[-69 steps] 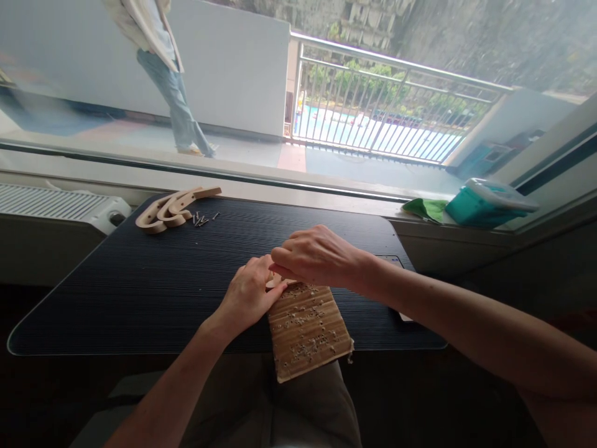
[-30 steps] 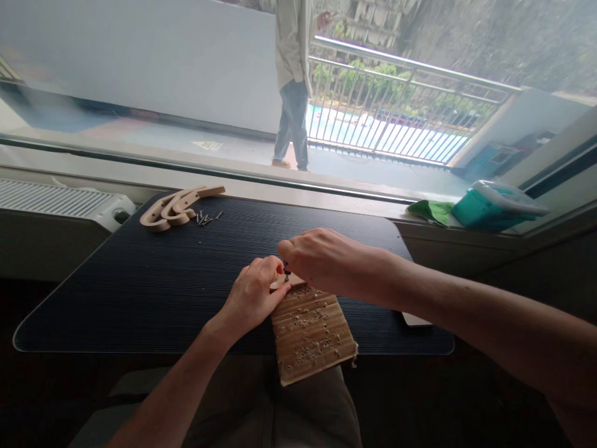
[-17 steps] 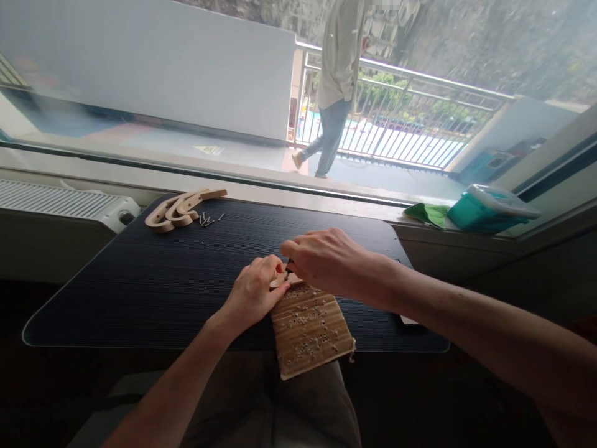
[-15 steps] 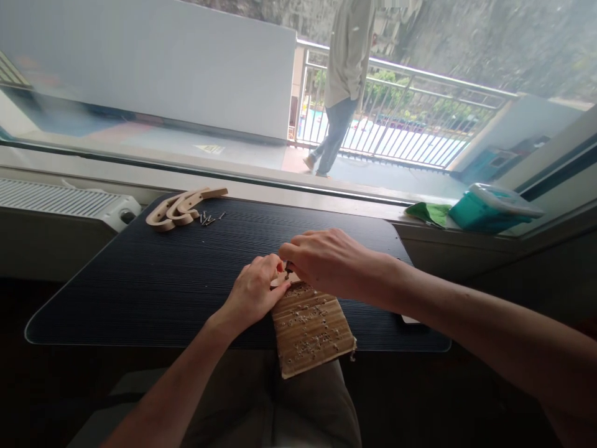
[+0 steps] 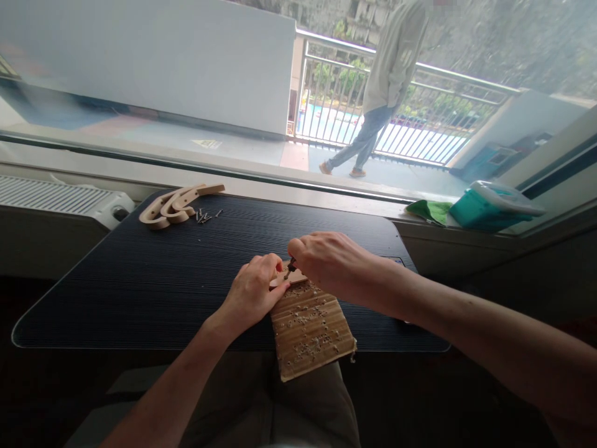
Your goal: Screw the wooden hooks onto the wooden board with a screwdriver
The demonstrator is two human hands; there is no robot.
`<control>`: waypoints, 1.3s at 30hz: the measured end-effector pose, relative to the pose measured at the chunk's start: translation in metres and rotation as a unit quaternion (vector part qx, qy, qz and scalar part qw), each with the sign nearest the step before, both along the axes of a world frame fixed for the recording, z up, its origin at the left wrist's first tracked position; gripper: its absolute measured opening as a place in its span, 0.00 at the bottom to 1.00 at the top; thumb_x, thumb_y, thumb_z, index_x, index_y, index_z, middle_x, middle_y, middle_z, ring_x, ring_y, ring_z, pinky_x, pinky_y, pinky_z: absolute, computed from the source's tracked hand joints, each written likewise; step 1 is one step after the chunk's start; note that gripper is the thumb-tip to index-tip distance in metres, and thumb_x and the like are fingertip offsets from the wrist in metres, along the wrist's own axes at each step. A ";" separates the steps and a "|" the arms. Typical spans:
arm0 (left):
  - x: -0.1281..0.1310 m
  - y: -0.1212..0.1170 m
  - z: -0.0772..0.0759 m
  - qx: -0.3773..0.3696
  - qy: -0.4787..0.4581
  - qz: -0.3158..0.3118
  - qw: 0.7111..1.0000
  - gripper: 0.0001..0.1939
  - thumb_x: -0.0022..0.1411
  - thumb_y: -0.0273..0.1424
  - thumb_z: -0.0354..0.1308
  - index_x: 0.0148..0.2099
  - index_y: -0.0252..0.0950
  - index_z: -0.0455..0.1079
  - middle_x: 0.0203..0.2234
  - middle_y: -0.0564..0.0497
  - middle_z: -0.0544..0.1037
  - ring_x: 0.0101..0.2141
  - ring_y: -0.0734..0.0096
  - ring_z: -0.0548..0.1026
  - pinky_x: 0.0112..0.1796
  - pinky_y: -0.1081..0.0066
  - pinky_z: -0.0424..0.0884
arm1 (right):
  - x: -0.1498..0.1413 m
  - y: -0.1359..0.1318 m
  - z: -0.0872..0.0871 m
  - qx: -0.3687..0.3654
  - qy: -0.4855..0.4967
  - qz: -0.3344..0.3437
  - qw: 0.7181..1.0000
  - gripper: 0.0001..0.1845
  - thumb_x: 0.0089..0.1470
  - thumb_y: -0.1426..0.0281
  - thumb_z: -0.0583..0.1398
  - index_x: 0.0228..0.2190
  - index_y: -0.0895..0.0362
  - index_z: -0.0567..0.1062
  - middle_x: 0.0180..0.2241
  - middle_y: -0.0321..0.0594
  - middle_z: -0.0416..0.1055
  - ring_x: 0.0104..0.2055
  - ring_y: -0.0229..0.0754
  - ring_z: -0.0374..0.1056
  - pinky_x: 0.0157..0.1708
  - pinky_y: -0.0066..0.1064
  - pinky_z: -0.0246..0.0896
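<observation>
My left hand (image 5: 258, 289) is closed on a pale wooden piece (image 5: 295, 277), its fingers along the left end and thumb at the near edge. The piece lies over the far part of a pitted cardboard sheet (image 5: 313, 333), which juts past the table's front edge. In my right hand (image 5: 329, 258) is a tool that looks like a screwdriver (image 5: 291, 266), its handle mostly hidden by the fingers. The shaft slants down, with its tip at the wooden piece. Several screws (image 5: 203, 216) lie loose near curved wooden parts (image 5: 175, 205) at the table's far left.
The dark table (image 5: 140, 280) stands against a window. A white radiator (image 5: 60, 199) is at left. On the sill at right are a green cloth (image 5: 428, 211) and a teal box (image 5: 492, 206). Outside, a person (image 5: 389, 81) walks by a railing (image 5: 336, 93).
My right hand has shifted slightly right and the tool leans more, showing more of its shaft. My left hand stays in place. The person outside has moved right.
</observation>
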State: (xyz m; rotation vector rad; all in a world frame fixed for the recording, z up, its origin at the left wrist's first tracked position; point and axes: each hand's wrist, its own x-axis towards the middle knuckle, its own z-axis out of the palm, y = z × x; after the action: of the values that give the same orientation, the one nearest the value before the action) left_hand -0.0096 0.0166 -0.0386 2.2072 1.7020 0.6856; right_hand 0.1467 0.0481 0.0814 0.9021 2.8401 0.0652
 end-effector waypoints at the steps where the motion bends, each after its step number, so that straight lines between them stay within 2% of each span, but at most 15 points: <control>1: 0.000 0.000 0.000 -0.001 0.002 0.000 1.000 0.09 0.56 0.32 0.58 0.34 0.39 0.59 0.30 0.52 0.70 0.36 0.63 0.70 0.34 0.67 0.64 | 0.000 -0.001 -0.001 0.006 -0.002 -0.002 1.000 0.07 0.56 0.80 0.51 0.30 0.61 0.67 0.22 0.38 0.65 0.24 0.36 0.60 0.22 0.30 0.40; 4: 0.000 -0.001 0.001 0.004 0.007 0.003 1.000 0.08 0.55 0.31 0.58 0.33 0.39 0.59 0.28 0.53 0.70 0.35 0.64 0.70 0.34 0.67 0.63 | -0.002 -0.004 -0.002 0.017 -0.014 -0.002 1.000 0.08 0.56 0.81 0.50 0.29 0.60 0.67 0.22 0.38 0.64 0.22 0.35 0.56 0.20 0.30 0.38; 8: 0.001 -0.002 0.002 0.009 0.008 0.003 1.000 0.07 0.56 0.30 0.56 0.33 0.39 0.59 0.29 0.53 0.70 0.35 0.64 0.70 0.34 0.67 0.63 | -0.006 -0.010 -0.002 0.020 -0.042 0.006 0.999 0.10 0.54 0.82 0.50 0.26 0.60 0.67 0.27 0.41 0.67 0.20 0.33 0.55 0.19 0.31 0.37; 14: 0.000 -0.002 0.002 0.003 0.000 0.004 1.000 0.07 0.56 0.32 0.57 0.34 0.39 0.60 0.29 0.53 0.71 0.35 0.64 0.70 0.35 0.67 0.64 | -0.003 -0.010 0.008 0.006 -0.010 -0.031 0.999 0.04 0.56 0.75 0.53 0.33 0.60 0.68 0.25 0.39 0.69 0.23 0.35 0.61 0.20 0.30 0.38; 16: -0.001 -0.002 0.001 0.006 -0.003 -0.003 1.000 0.07 0.56 0.33 0.56 0.35 0.39 0.61 0.30 0.52 0.71 0.36 0.64 0.70 0.36 0.66 0.65 | 0.000 -0.008 0.012 -0.011 0.004 -0.016 1.000 0.04 0.55 0.76 0.54 0.35 0.59 0.68 0.27 0.39 0.70 0.26 0.36 0.63 0.21 0.29 0.40; 20: -0.002 -0.001 -0.001 0.015 -0.001 -0.007 1.000 0.07 0.57 0.33 0.56 0.36 0.38 0.60 0.31 0.52 0.71 0.35 0.64 0.70 0.36 0.66 0.65 | 0.005 -0.006 0.015 -0.035 0.020 0.032 0.999 0.05 0.55 0.78 0.54 0.32 0.59 0.69 0.29 0.39 0.71 0.29 0.36 0.64 0.25 0.29 0.45; 28: -0.001 -0.001 -0.003 0.021 0.004 0.004 1.000 0.07 0.56 0.31 0.57 0.35 0.38 0.60 0.30 0.52 0.70 0.35 0.64 0.70 0.35 0.67 0.65 | 0.002 -0.003 0.006 -0.034 0.046 0.027 0.998 0.05 0.57 0.78 0.53 0.31 0.60 0.69 0.28 0.39 0.69 0.30 0.37 0.64 0.28 0.29 0.48; 32: -0.001 -0.001 -0.001 0.010 0.002 0.005 1.000 0.08 0.55 0.31 0.58 0.35 0.38 0.60 0.30 0.52 0.70 0.35 0.63 0.70 0.35 0.66 0.65 | 0.000 -0.001 0.001 -0.011 0.036 -0.002 0.999 0.05 0.57 0.76 0.53 0.31 0.61 0.68 0.24 0.39 0.68 0.26 0.37 0.63 0.24 0.29 0.44; 36: 0.000 -0.001 0.003 -0.005 -0.004 0.004 1.000 0.08 0.56 0.31 0.58 0.34 0.38 0.60 0.30 0.52 0.70 0.36 0.63 0.70 0.34 0.67 0.64 | -0.006 0.001 -0.008 0.027 0.022 -0.058 0.998 0.09 0.61 0.70 0.51 0.31 0.62 0.67 0.20 0.40 0.67 0.21 0.36 0.62 0.19 0.29 0.39; 39: 0.001 -0.001 0.003 -0.003 0.000 0.005 1.000 0.08 0.55 0.31 0.58 0.34 0.38 0.60 0.29 0.52 0.71 0.35 0.63 0.70 0.34 0.67 0.64 | -0.010 0.002 -0.008 0.041 0.012 -0.054 0.998 0.11 0.62 0.69 0.51 0.30 0.62 0.67 0.21 0.42 0.68 0.22 0.35 0.63 0.19 0.29 0.39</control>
State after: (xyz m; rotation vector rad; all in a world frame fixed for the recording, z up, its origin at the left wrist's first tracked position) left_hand -0.0086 0.0154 -0.0354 2.1972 1.7139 0.6813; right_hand 0.1365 0.0499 0.0735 1.0788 2.8227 0.1602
